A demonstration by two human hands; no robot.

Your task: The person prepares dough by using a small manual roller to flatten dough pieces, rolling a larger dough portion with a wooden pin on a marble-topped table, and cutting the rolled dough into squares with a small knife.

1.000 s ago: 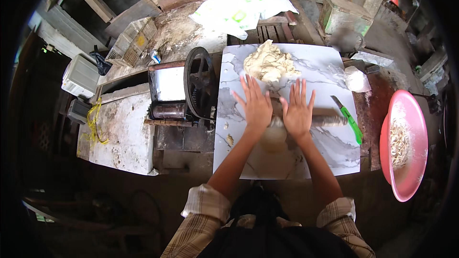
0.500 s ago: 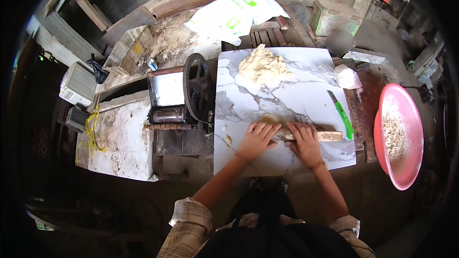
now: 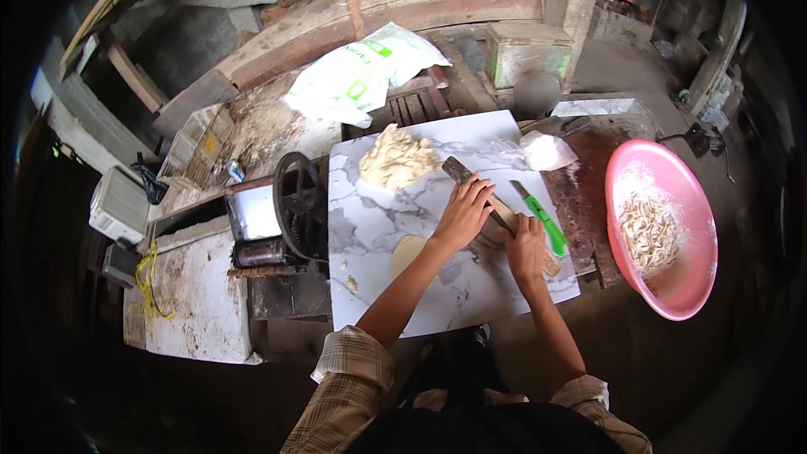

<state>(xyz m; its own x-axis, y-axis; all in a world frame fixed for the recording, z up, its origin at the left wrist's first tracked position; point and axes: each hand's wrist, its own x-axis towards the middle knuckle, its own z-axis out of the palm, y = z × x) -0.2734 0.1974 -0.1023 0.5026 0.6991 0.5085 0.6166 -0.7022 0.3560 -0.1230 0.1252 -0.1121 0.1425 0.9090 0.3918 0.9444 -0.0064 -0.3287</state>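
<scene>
My left hand (image 3: pixel 462 212) and my right hand (image 3: pixel 526 248) grip a long floury wooden rolling stick (image 3: pixel 455 168), which lies diagonally over the marble-patterned board (image 3: pixel 454 294); the left holds it farther up, the right nearer me. A flattened round piece of pale dough (image 3: pixel 406 252) lies left of the stick, partly behind my left forearm. A lumpy mound of dough (image 3: pixel 395 160) sits at the back left of the board. A green-handled knife (image 3: pixel 542 219) lies along the right side, and a white bag of powder (image 3: pixel 546 151) at the back right.
A hand-cranked roller machine (image 3: pixel 256 223) with a black wheel stands left of the board. A pink basin (image 3: pixel 626 261) holding floury strips is at the right. A large white sack (image 3: pixel 345 80), a plastic basket (image 3: pixel 197 143), a wooden box (image 3: pixel 530 55) and yellow cord (image 3: pixel 151 286) lie around.
My hands, earlier flat with spread fingers, are now curled on the stick. The stick has turned from horizontal to diagonal and moved right, uncovering the dough round. The view has shifted.
</scene>
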